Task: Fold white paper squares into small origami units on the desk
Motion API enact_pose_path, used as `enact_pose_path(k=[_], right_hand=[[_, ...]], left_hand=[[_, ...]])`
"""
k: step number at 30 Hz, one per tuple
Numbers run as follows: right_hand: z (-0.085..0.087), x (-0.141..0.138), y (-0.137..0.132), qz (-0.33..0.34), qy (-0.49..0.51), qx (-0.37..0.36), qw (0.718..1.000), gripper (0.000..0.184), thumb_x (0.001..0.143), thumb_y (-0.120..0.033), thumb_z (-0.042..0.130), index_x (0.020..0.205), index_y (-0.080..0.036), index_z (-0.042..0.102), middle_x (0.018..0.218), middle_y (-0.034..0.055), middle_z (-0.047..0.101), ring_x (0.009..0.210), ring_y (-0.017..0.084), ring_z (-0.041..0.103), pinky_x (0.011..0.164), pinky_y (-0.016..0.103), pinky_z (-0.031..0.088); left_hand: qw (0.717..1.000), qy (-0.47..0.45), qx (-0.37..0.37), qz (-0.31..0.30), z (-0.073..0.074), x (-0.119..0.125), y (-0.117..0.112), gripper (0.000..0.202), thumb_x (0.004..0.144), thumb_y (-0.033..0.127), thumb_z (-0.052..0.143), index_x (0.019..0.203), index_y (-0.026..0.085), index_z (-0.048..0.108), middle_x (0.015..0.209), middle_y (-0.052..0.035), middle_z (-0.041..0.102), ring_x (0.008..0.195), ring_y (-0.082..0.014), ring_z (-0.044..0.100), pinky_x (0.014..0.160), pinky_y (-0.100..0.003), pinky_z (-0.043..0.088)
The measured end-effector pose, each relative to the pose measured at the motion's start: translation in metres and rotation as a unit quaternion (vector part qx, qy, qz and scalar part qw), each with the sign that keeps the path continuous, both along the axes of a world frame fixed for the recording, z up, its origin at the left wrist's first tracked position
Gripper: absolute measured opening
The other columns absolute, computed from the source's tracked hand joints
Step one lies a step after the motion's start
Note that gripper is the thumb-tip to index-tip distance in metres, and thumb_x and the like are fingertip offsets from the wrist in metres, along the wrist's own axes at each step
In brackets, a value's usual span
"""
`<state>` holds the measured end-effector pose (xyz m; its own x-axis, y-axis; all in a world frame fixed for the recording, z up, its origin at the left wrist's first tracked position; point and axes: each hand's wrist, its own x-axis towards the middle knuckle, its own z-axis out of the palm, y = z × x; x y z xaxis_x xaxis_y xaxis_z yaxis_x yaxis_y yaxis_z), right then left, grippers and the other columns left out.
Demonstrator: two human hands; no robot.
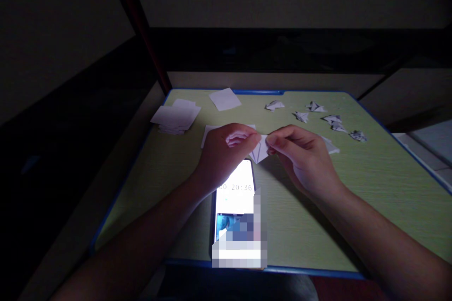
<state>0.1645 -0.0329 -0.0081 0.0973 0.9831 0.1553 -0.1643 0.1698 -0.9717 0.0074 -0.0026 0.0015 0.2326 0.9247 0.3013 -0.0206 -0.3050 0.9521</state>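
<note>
A small folded piece of white paper [260,150] with crease lines is held above the table, its point facing down toward me. My left hand [229,148] pinches its left side between thumb and fingers. On the opposite side, my right hand [298,150] grips it the same way. Just below the paper lies a lit phone [235,197] showing a timer, its lower part blurred out. Behind my left hand, part of a white sheet [209,135] shows on the table. Another pale paper piece [331,146] sticks out beyond my right hand, mostly covered by it.
The green table [151,197] has a blue edge. A stack of white paper squares [176,116] sits at the far left, with a single square [225,99] to its right. Several small folded paper figures [315,106] are scattered at the back right. The surroundings are dark.
</note>
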Motion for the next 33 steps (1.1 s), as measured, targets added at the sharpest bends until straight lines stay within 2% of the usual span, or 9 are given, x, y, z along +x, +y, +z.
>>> enact_pose_path(k=[5, 12, 17, 25, 29, 33], right_hand=[[0.0013, -0.0003, -0.0008, 0.008, -0.027, -0.002, 1.0, 0.007, 0.075, -0.023, 0.072, 0.069, -0.023, 0.068, 0.064, -0.0014, 0.061, 0.059, 0.012, 0.05, 0.056, 0.028, 0.038], [-0.0011, 0.0022, 0.0006, 0.042, -0.061, -0.012, 0.997, 0.008, 0.076, -0.027, 0.073, 0.074, -0.02, 0.069, 0.067, -0.0016, 0.06, 0.062, 0.011, 0.051, 0.059, 0.027, 0.038], [-0.0009, 0.0028, -0.0003, 0.029, -0.091, -0.004, 0.995, 0.008, 0.076, -0.027, 0.073, 0.075, -0.02, 0.07, 0.07, -0.0002, 0.064, 0.064, 0.012, 0.053, 0.059, 0.027, 0.039], [0.0047, -0.0012, -0.0023, 0.012, -0.134, 0.023, 0.991, 0.007, 0.075, -0.024, 0.071, 0.071, -0.019, 0.068, 0.064, -0.0008, 0.061, 0.059, 0.011, 0.051, 0.054, 0.026, 0.038], [0.0066, -0.0028, -0.0025, -0.015, -0.167, 0.031, 0.985, 0.006, 0.076, -0.024, 0.071, 0.073, -0.02, 0.069, 0.066, -0.0001, 0.064, 0.059, 0.011, 0.053, 0.054, 0.026, 0.04], [0.0061, -0.0027, -0.0011, -0.027, -0.136, 0.017, 0.99, 0.007, 0.075, -0.026, 0.071, 0.072, -0.019, 0.069, 0.067, 0.0007, 0.065, 0.059, 0.012, 0.054, 0.054, 0.027, 0.04]], left_hand=[[1.0, 0.011, -0.005, 0.007, 0.0023, 0.0006, -0.0016, 0.002, 0.072, 0.016, 0.067, 0.07, 0.016, 0.065, 0.073, -0.0027, 0.073, 0.068, -0.0121, 0.068, 0.066, -0.024, 0.057], [0.998, 0.049, 0.045, 0.02, -0.0004, 0.0016, -0.0024, 0.002, 0.073, 0.015, 0.064, 0.071, 0.016, 0.064, 0.071, -0.0022, 0.073, 0.064, -0.0111, 0.067, 0.063, -0.022, 0.056], [0.996, 0.062, 0.064, 0.021, -0.0021, 0.001, -0.0018, 0.003, 0.073, 0.015, 0.062, 0.069, 0.016, 0.062, 0.068, -0.0012, 0.071, 0.062, -0.0105, 0.065, 0.06, -0.021, 0.054], [0.985, 0.111, 0.123, 0.055, -0.0055, -0.0004, -0.0048, 0.003, 0.071, 0.014, 0.063, 0.07, 0.017, 0.063, 0.068, 0.0003, 0.07, 0.061, -0.0102, 0.063, 0.06, -0.021, 0.052], [0.984, 0.115, 0.122, 0.061, -0.0067, 0.0002, -0.0031, 0.004, 0.073, 0.015, 0.063, 0.07, 0.017, 0.062, 0.067, 0.0004, 0.069, 0.061, -0.0099, 0.062, 0.059, -0.021, 0.052], [0.99, 0.092, 0.101, 0.037, -0.0067, -0.0011, 0.0013, 0.003, 0.076, 0.02, 0.065, 0.075, 0.017, 0.063, 0.074, -0.0018, 0.071, 0.066, -0.0109, 0.065, 0.063, -0.022, 0.053]])
